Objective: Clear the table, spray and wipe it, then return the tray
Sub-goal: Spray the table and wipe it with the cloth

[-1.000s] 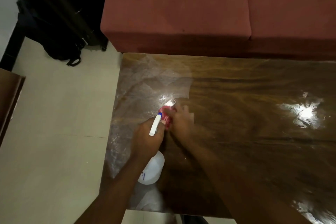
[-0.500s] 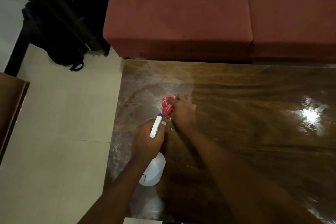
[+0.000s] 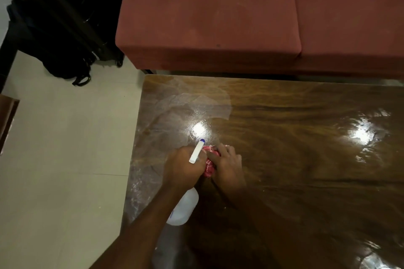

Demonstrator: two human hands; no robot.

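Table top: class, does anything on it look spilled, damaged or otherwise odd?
Yes. The table's left end carries a cloudy, whitish film, while the rest is dark and glossy. It looks like wet spray, not damage.

Bare left hand (image 3: 182,168), bare right hand (image 3: 229,167), forearms seemingly bare too

Glossy brown table (image 3: 306,159), wet sheen at left end. White spray bottle (image 3: 185,208) (blue-tipped nozzle) tilted, gripped in left hand (image 3: 181,170). Crumpled red cloth (image 3: 209,168) on table under right hand (image 3: 228,166).
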